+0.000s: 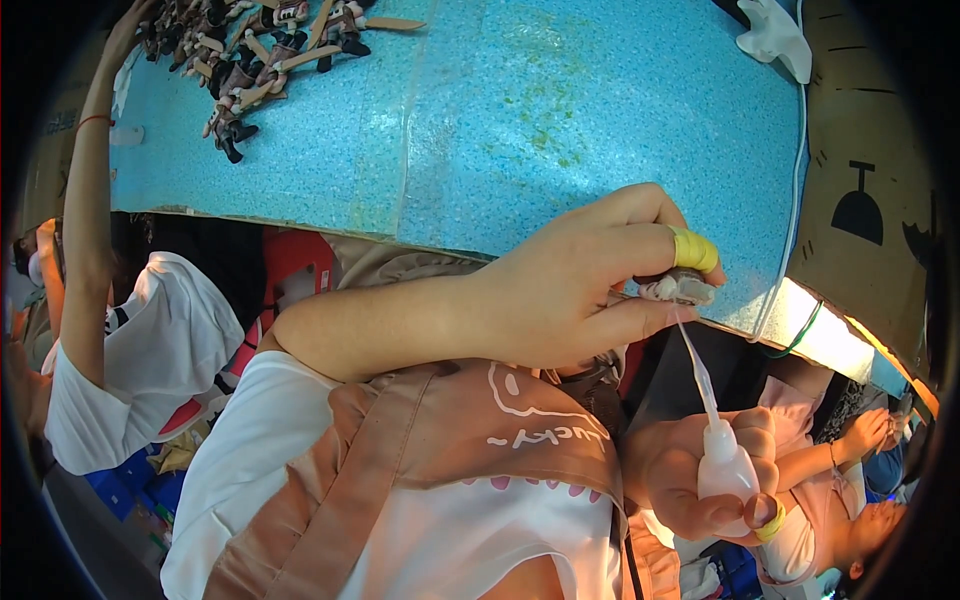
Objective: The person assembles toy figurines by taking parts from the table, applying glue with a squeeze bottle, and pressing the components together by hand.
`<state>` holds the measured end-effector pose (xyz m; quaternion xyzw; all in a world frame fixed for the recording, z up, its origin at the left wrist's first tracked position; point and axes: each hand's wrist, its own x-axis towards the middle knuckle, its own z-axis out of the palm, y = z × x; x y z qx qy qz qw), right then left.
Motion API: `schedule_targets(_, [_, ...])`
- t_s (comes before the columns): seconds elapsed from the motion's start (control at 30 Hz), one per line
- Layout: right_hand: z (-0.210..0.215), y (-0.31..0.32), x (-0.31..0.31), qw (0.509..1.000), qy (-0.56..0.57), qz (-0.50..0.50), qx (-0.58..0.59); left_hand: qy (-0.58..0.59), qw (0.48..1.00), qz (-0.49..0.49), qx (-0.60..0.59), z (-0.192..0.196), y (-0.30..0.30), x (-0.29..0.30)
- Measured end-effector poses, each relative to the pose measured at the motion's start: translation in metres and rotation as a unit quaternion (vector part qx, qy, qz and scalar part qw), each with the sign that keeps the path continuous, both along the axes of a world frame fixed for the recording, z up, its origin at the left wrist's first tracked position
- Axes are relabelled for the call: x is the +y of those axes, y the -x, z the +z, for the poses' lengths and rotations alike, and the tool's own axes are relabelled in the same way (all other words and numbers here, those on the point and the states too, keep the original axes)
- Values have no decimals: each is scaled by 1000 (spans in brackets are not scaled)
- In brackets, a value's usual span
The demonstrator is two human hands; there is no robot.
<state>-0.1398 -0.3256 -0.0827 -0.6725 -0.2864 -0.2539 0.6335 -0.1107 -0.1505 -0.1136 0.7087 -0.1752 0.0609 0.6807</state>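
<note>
Near the right end of the blue speckled tabletop (480, 130), just above its near edge, a small figurine (677, 289) is held by the left hand (590, 275), pinched between the thumb and the bent fingers; a yellow wrap (693, 251) is worn on one of those fingers. Below that same edge of the tabletop, a white squeeze bottle (726, 472) is gripped in the right hand (690, 485), the fingers being curled round its body. Another yellow band (771, 522) is worn on this hand. The bottle's long, thin nozzle (703, 383) is pointed up toward the figurine, and its tip is brought close to the left thumb; whether the figurine is touched by it cannot be told.

At the tabletop's far left, many similar figurines (238, 82) are heaped together with flat tan strips (312, 57) among them. Beside its left end, a co-worker's arm (90, 215) is stretched toward the heap. Along its right edge a white cable (799, 190) is run, and beyond that cardboard (875, 130) is seen.
</note>
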Motion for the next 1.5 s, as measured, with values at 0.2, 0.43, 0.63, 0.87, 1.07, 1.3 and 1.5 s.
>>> schedule_targets(0.2, [-1,0,3,1000,13,-27,10,-2,1000,7,-5,-2,1,-1])
schedule_targets(0.43, [6,2,2,999,35,-18,31,-11,1000,-1,10,0,1,1])
schedule_targets(0.63, [1,-3,-1,999,-4,-42,-33,-2,1000,-1,-1,1,-1,1])
schedule_targets(0.87, [1,-3,0,999,32,-38,2,0,1000,-7,14,0,1,3])
schedule_targets(1.07, [3,-1,-5,999,15,-39,-23,-10,1000,-6,1,3,-2,2])
schedule_targets(1.3, [0,-2,-2,998,28,-61,-2,-36,999,0,6,2,-1,6])
schedule_targets(1.5, [5,2,6,998,35,-36,32,-45,999,-8,3,4,-2,6])
